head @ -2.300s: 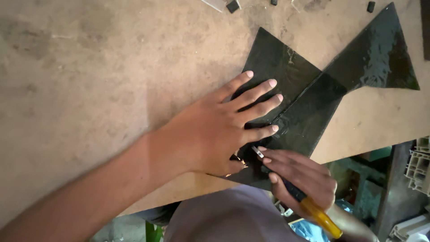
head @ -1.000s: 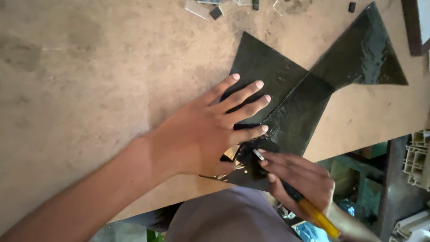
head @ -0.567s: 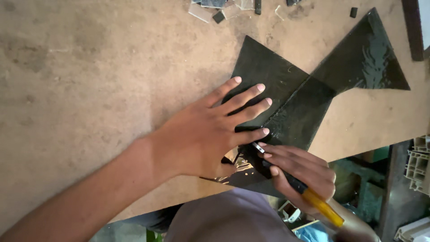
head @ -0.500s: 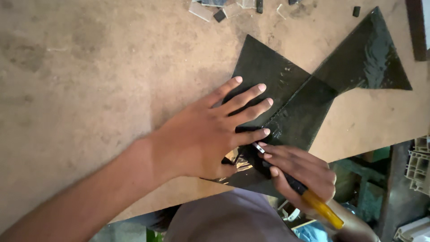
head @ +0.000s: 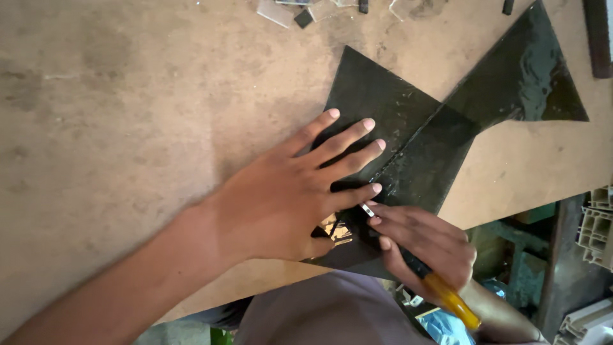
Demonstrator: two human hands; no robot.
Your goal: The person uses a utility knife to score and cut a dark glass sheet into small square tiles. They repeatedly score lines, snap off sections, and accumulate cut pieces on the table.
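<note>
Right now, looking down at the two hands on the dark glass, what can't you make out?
Head view only:
- Tip of the cutter: hidden under the right hand, so its contact with the dark glass sheet is unclear.
- Glass under the left hand: covered by the palm.
- Near corner of the glass: hidden behind the person's shirt.
- Small scraps at the top: cut by the frame edge.
- Score line: too faint to tell.

Dark glass on a tan bench

The glass sheets (head: 383, 96) are near-black with a greenish sheen; the table (head: 128, 96) is dull tan, blotched grey. The cutter (head: 447, 297) has an amber-yellow handle and silver tip. Pale and black chips (head: 287, 11) lie beyond. Shirt (head: 332, 313) muted mauve-grey.
</note>
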